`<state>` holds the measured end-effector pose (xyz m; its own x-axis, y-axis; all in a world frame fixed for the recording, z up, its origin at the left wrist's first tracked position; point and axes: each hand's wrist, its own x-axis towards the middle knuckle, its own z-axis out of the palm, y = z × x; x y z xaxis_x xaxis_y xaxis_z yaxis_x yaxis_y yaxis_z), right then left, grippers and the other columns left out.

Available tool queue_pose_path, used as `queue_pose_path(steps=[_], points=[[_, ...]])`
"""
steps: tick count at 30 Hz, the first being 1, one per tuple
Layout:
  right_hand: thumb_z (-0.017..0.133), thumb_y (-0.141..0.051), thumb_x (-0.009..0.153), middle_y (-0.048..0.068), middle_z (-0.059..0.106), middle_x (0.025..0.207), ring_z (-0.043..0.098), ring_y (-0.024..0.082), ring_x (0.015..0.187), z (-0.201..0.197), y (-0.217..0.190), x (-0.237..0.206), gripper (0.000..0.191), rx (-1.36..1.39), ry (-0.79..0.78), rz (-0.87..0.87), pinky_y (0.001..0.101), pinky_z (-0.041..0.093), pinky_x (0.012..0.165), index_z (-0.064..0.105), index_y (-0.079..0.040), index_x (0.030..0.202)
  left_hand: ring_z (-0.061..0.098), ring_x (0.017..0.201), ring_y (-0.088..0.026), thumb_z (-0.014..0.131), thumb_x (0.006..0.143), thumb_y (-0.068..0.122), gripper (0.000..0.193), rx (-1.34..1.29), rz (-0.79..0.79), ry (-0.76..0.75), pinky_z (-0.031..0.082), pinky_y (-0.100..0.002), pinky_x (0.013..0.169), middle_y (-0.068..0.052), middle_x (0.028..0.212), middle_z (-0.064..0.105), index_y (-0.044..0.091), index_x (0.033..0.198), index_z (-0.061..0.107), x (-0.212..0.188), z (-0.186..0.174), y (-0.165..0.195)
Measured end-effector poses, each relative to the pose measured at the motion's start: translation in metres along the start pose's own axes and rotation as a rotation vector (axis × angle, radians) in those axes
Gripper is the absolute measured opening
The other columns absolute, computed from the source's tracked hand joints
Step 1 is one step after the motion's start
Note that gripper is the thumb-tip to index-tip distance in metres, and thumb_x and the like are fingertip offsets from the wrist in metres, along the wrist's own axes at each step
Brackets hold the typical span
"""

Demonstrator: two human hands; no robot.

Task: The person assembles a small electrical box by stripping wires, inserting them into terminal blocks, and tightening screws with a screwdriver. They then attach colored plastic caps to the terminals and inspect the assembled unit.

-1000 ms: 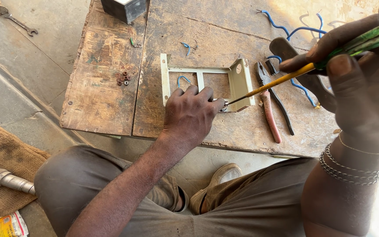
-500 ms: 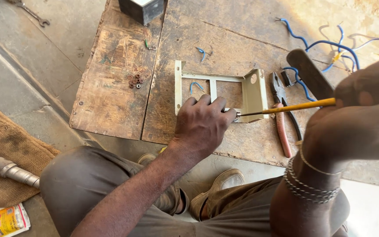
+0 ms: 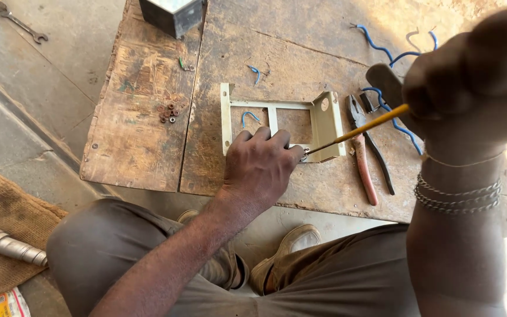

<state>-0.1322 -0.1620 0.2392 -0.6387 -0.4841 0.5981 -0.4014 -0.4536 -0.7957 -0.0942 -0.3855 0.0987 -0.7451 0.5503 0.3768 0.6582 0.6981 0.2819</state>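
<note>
Head view: your left hand (image 3: 260, 167) pins the pale green metal bracket frame (image 3: 280, 122) flat on the worn wooden tabletop (image 3: 300, 44); your right hand (image 3: 470, 76) grips the yellow-shafted screwdriver (image 3: 356, 130). Since earlier, the shaft has steepened toward the corner. Its tip and handle stay hidden.

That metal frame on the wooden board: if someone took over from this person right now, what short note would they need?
Left hand: pressed on the near edge of the pale metal frame, fingers at the screw spot.
Right hand: grips a yellow-shafted screwdriver, tip down at the frame's near right corner by the left fingers.
Nearby: red-handled pliers right of the frame, blue wire bits beyond, small washers to the left.
Done: frame lies flat, tool seated.
Left: how far the screw is driven cannot be told.
</note>
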Motion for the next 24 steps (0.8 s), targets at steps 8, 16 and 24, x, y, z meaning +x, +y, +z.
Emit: queue_pose_path(steps=[8,16,24], points=[[0.055,-0.042,0.116,0.004,0.052,0.079,0.054,0.016,0.063,0.061,0.005,-0.034,0.031,-0.543,0.471,-0.259,0.0299,0.049,0.061,0.047,-0.012,0.117,0.066,0.066,-0.017,0.065,0.095,0.014,0.017,0.018,-0.028,0.053,0.051,-0.035,0.053,-0.006,0.074,0.07,0.018,0.087,0.08,-0.01,-0.004,0.011],[0.056,-0.045,0.115,0.002,0.05,0.074,0.049,0.013,0.055,0.03,-0.017,-0.006,0.031,0.036,0.061,-0.07,0.0276,0.045,0.054,0.047,-0.015,0.114,0.064,0.061,-0.015,0.076,0.091,0.028,0.019,0.028,-0.015,0.027,0.052,-0.035,0.052,-0.001,0.07,0.071,0.017,0.076,0.075,-0.016,-0.009,0.008],[0.07,-0.036,0.111,0.01,0.058,0.086,0.062,0.017,0.066,0.059,-0.027,-0.016,0.033,-0.754,0.312,-0.192,0.0277,0.055,0.063,0.053,-0.009,0.119,0.065,0.063,-0.014,0.078,0.087,0.034,0.02,0.05,-0.002,0.124,0.052,-0.037,0.055,0.002,0.067,0.07,0.019,0.075,0.074,-0.014,-0.007,0.011]])
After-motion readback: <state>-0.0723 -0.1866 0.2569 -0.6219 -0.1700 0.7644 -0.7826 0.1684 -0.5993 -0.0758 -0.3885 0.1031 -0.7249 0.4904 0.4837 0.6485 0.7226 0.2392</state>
